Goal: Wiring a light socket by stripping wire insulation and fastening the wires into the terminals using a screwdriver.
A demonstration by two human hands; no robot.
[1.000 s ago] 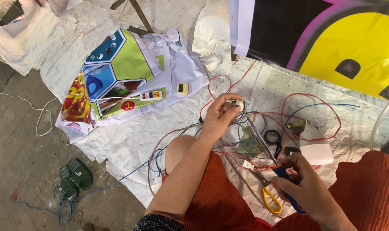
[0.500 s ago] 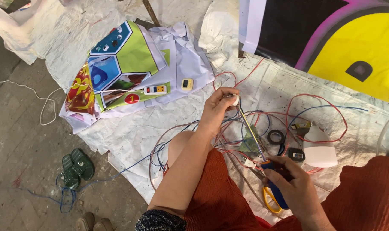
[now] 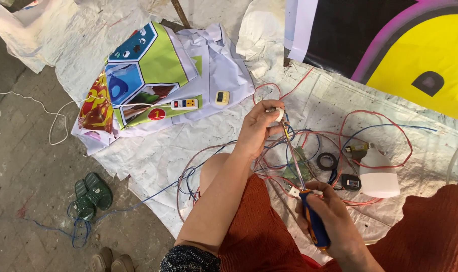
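My left hand (image 3: 258,128) pinches a small white round fitting (image 3: 278,114) with red and blue wires running out of it. My right hand (image 3: 334,224) grips the blue and orange handle of a long screwdriver (image 3: 312,216). Its metal shaft (image 3: 293,158) reaches up to the fitting, and the tip sits against it. Both hands hover over a tangle of red and blue wires (image 3: 309,146) on a white woven sheet (image 3: 158,161). My rust-red clothed knees (image 3: 259,231) fill the lower part of the view.
A roll of black tape (image 3: 327,161), a small black part (image 3: 351,182) and a white plastic housing (image 3: 379,174) lie right of the wires. A colourful printed banner (image 3: 143,75) lies at upper left, a yellow and black one (image 3: 405,45) at upper right. Green sandals (image 3: 90,194) rest on the floor.
My right hand has picked up the screwdriver and brought its tip up to the white fitting. My left hand kept hold of the fitting and shifted slightly.
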